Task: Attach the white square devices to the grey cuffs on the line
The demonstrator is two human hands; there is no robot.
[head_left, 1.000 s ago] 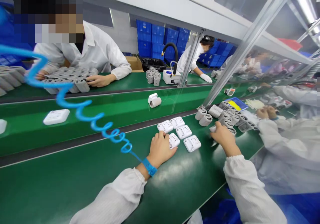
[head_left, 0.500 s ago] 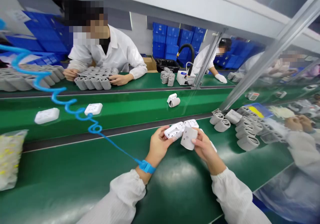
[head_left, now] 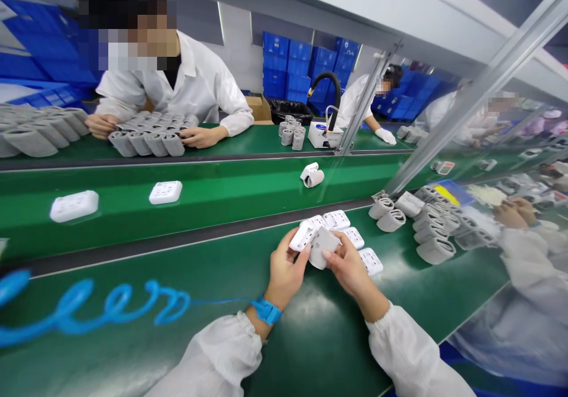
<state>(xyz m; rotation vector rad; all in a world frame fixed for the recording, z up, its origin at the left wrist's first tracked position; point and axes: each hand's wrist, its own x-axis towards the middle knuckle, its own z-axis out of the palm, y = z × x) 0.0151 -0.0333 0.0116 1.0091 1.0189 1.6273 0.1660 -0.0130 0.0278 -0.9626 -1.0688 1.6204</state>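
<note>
My left hand [head_left: 284,268], with a blue strap round its wrist, grips a white plastic casing [head_left: 302,236] between thumb and fingers. My right hand [head_left: 352,270] pinches a curved grey cuff [head_left: 323,247] that has small holes in its face. The cuff is tilted and overlaps the casing's right edge; whether they are joined I cannot tell. Just behind and to the right of my hands, several white casings [head_left: 371,261] lie on the green work surface [head_left: 310,344].
Grey rolled cuffs [head_left: 435,250] stand at the right near a blue tray [head_left: 464,192]. Across a green conveyor [head_left: 231,190] carrying white casings [head_left: 165,192], a co-worker [head_left: 199,83] handles rows of cuffs. A coiled blue cord [head_left: 115,305] runs from my left wrist. A metal post [head_left: 452,113] rises at right.
The grey cuff has turned and come closer against the casing, and my hands are nearer together. The blue cord has dropped lower at the left. The view has shifted slightly.
</note>
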